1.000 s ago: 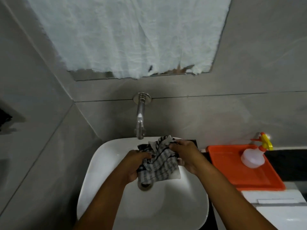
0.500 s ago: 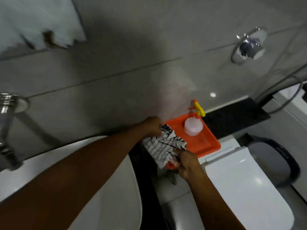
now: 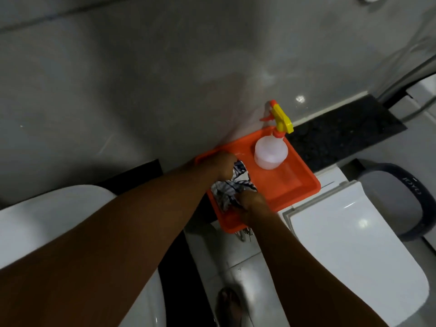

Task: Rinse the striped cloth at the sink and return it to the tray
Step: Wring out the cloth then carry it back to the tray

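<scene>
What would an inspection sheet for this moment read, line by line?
Surface: orange tray beside the wall.
Job's things: striped cloth bunched over the tray's left part.
Clutter: spray bottle upright in the tray's far corner.
Grippers: left hand and right hand both grip the cloth.
Cables: grey hose at upper right.
Surroundings: white sink on the left, white toilet lid on the right, grey tiled wall.

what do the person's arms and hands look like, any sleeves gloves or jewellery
Both arms are bare from the frame edge to the fingers: no sleeves show. The left hand and right hand wear no gloves. No watch, bracelet or ring is visible, though the image is soft and the fingers are partly hidden by the striped cloth.
</scene>
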